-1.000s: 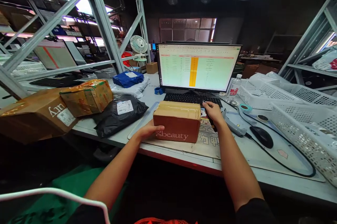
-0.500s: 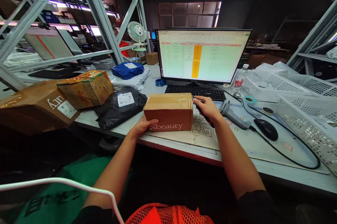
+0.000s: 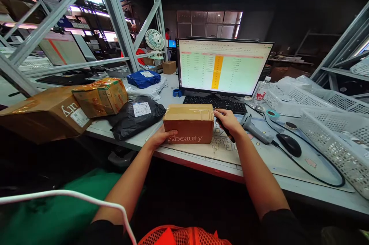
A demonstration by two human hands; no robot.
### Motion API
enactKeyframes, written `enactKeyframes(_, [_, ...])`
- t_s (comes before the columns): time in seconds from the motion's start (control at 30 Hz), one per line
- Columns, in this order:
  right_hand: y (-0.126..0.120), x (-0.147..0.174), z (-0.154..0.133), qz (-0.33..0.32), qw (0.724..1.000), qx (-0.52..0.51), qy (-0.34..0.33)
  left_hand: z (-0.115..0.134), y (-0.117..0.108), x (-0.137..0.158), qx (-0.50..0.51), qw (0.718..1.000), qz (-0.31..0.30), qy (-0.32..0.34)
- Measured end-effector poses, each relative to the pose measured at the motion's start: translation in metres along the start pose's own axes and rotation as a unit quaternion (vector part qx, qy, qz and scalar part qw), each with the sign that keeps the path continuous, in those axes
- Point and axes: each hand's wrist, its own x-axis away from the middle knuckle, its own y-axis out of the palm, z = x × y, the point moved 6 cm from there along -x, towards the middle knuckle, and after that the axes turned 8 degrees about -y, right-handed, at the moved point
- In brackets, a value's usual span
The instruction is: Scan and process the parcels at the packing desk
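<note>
A brown cardboard box [image 3: 188, 126] printed "beauty" sits at the front of the desk, with clear tape along its top. My left hand [image 3: 162, 138] grips its lower left corner, thumb on the front face and the other fingers mostly hidden. Closed around a black-handled box cutter [image 3: 225, 129], my right hand [image 3: 229, 121] is at the upper right end of the box. The cutter's tip meets that end at the tape; how deep it goes I cannot tell.
Left of the box lie a black parcel [image 3: 138, 116], a blue parcel [image 3: 143, 79] and two taped cartons [image 3: 99, 97]. Behind stand a keyboard [image 3: 198, 100] and monitor [image 3: 225, 66]. To the right are a barcode scanner [image 3: 258, 131], mouse [image 3: 289, 144], cable and white baskets [image 3: 331, 133].
The whole view has shifted slightly as the head moved. Both hands keep their hold, and the cutter stays at the box's right end with little visible movement.
</note>
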Motion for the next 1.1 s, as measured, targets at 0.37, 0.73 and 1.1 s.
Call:
enactKeyframes(0.37, [0.005,0.048,-0.011,0.009,0.999,0.025,-0.033,-0.002,-0.003,-0.005,-0.010,0.999,-0.003,0.041])
enactKeyframes(0.73, [-0.047,0.051,-0.060,0.104,0.928,0.323,-0.153,0.004,0.002,-0.006,0.012,0.996,-0.063,0.068])
enactKeyframes(1.1, [0.163,-0.028,-0.164,-0.271,0.685,0.617,-0.276,0.006,-0.001,-0.009,0.007,0.994,-0.073,0.083])
